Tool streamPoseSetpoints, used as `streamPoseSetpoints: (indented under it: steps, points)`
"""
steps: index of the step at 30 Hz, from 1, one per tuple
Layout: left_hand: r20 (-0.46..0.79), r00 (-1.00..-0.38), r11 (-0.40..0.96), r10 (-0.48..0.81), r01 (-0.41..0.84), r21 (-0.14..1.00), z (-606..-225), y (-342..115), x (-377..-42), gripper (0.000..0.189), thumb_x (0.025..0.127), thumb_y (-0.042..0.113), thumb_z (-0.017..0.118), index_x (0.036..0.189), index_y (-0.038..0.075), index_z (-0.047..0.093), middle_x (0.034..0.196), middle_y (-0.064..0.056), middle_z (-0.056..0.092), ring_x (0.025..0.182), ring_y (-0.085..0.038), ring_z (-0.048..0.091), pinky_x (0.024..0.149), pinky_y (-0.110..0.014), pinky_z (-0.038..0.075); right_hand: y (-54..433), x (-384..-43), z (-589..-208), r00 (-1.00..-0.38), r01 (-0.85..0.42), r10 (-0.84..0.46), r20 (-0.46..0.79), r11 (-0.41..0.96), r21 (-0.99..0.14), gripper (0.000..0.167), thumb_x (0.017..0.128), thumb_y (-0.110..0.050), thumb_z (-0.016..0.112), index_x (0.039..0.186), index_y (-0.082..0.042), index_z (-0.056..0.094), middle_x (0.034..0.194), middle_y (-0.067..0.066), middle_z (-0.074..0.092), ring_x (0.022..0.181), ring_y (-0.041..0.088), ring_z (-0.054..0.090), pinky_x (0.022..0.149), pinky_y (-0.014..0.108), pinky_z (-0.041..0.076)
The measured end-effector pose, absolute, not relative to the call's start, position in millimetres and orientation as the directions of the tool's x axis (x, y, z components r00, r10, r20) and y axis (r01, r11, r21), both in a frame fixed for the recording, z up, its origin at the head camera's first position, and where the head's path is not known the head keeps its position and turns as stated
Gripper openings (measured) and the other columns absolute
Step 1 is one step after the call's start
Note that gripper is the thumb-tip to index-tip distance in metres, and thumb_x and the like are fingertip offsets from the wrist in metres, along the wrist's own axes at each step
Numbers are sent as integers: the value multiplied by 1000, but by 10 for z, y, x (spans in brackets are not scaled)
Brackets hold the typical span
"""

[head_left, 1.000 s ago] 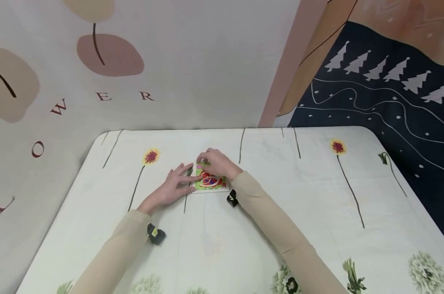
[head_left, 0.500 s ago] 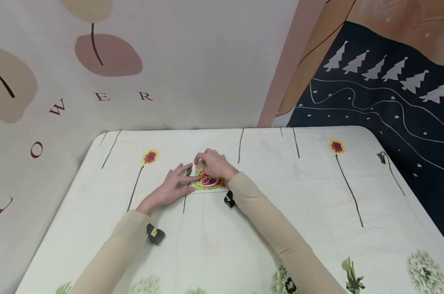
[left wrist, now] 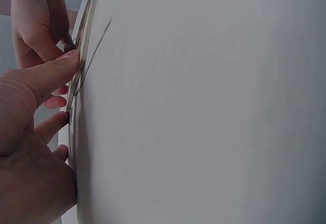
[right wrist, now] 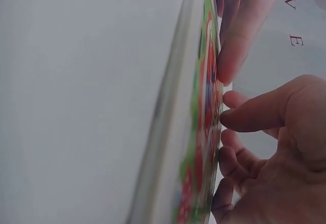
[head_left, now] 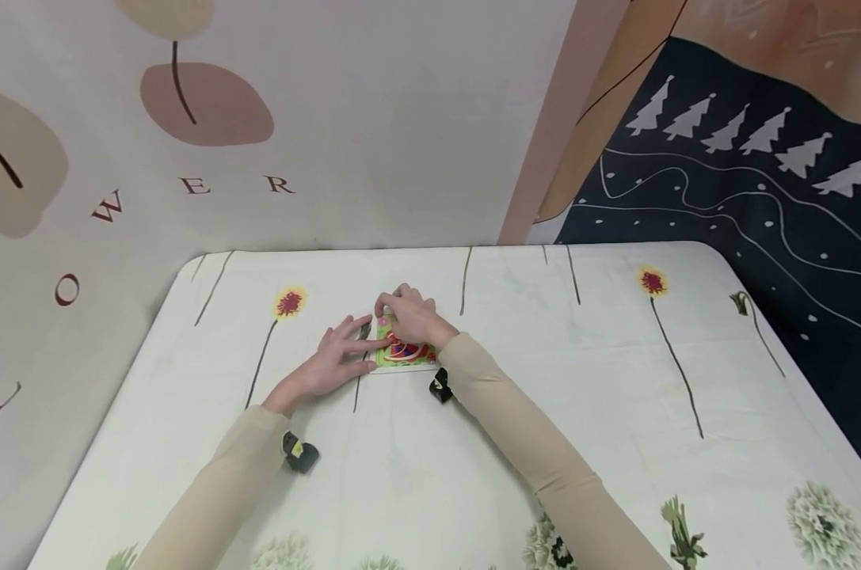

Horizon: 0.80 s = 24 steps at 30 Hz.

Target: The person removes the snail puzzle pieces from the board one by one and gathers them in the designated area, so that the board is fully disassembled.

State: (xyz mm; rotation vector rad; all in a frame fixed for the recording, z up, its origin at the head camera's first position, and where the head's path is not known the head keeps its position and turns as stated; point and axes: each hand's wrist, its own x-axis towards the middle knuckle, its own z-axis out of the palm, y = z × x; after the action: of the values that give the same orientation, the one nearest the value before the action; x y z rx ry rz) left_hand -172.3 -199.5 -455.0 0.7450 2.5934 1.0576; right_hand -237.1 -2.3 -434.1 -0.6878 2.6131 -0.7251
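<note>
A small flat rectangular board with a bright green, red and blue picture and a pale border lies on the table. My left hand spreads its fingers at the board's left side, one finger reaching onto the picture. In the right wrist view the board appears edge-on. My right hand arches over its far part, hiding much of the picture. The bent fingers and thumb of the right hand meet the picture face; I cannot tell whether they pinch a piece.
A white cloth printed with flowers and stems covers the table. Behind it hangs a pale wall cloth with letters, and a dark blue one with trees stands at the right. A small black device sits at the left wrist.
The right hand shifts very slightly left and away over the board. The left hand keeps its place on the board, and the head view drifts a little.
</note>
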Motion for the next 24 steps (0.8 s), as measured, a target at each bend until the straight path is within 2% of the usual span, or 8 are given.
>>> streamPoseSetpoints:
  steps: [4, 10, 15, 24]
  points:
    - [-30, -840, 605, 541, 364, 708, -4554, -1990, -1726, 38, 99, 9, 67, 136, 2, 66, 161, -32, 28, 149, -60, 7, 111, -78, -3, -23, -2380, -4361, -823, -334, -529, -206, 745, -578, 38, 94, 2, 61, 127, -16, 62, 144, 16, 45, 136, 32, 40, 108, 52, 32]
    - [-28, -840, 602, 542, 365, 710, -4569, -1998, -1732, 39, 99, 9, 67, 137, 2, 65, 161, -33, 27, 149, -60, 6, 111, -78, -3, -23, -2383, -4366, -816, -324, -536, -216, 734, -596, 37, 95, 2, 61, 127, -16, 60, 148, 17, 42, 139, 33, 38, 111, 54, 30]
    - [-28, -840, 602, 542, 365, 711, -4576, -2000, -1734, 39, 99, 10, 68, 136, 2, 66, 161, -32, 28, 149, -60, 6, 111, -78, -3, -23, -2379, -4364, -813, -331, -539, -220, 739, -587, 43, 94, 5, 60, 132, -15, 58, 151, 17, 40, 140, 34, 37, 111, 55, 30]
    - [-34, -842, 607, 539, 360, 708, -4572, -1994, -1732, 39, 99, 10, 68, 137, 2, 65, 161, -32, 27, 150, -59, 7, 112, -77, -3, -30, -2379, -4370, -815, -336, -538, -217, 743, -579, 37, 96, 2, 61, 130, -14, 60, 150, 15, 41, 137, 34, 39, 109, 54, 31]
